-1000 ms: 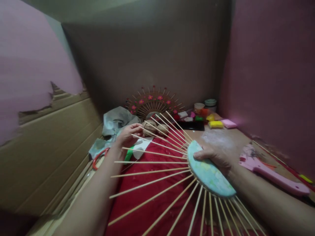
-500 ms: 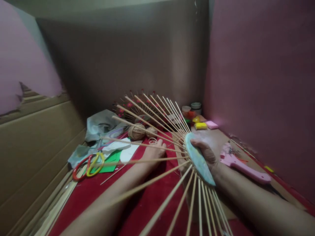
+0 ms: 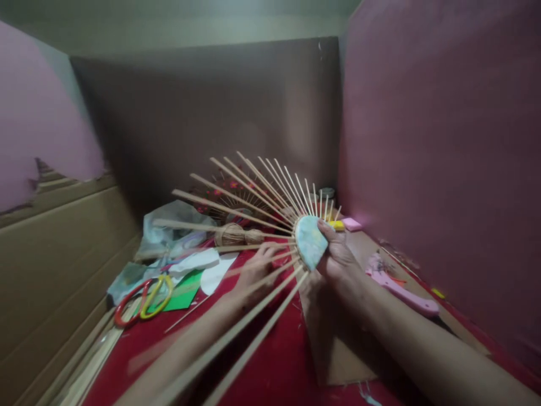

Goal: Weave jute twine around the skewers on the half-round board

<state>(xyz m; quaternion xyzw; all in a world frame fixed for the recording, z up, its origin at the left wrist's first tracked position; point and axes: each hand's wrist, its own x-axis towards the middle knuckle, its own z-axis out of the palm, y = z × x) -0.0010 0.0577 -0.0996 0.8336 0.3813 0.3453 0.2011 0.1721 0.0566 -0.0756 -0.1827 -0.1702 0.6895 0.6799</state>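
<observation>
My right hand (image 3: 340, 262) is closed on a fan frame (image 3: 310, 239), thumb on its front face. The frame has a pale blue, marbled rounded base with thin wooden sticks spreading outward from its edge. The fingers behind the base are hidden. Behind the sticks, my left hand (image 3: 257, 268) is over the red cloth (image 3: 270, 349). Its fingers are loosely bent and somewhat apart, with nothing visible in them. Sticks cross in front of it, and I cannot tell if it touches any.
Twine balls (image 3: 230, 235) and a plastic bag (image 3: 173, 223) lie behind my left hand. Scissors with red and yellow handles (image 3: 158, 299) rest by green paper (image 3: 186, 293). Cardboard (image 3: 344, 349) lies under my right arm, a pink glue gun (image 3: 403, 292) beside it. Cardboard walls surround the workspace.
The fan frame has shifted left and turned, so its blue base shows more of its face. My left hand has moved slightly down and left, and its fingers have loosened. The camera view has tilted up.
</observation>
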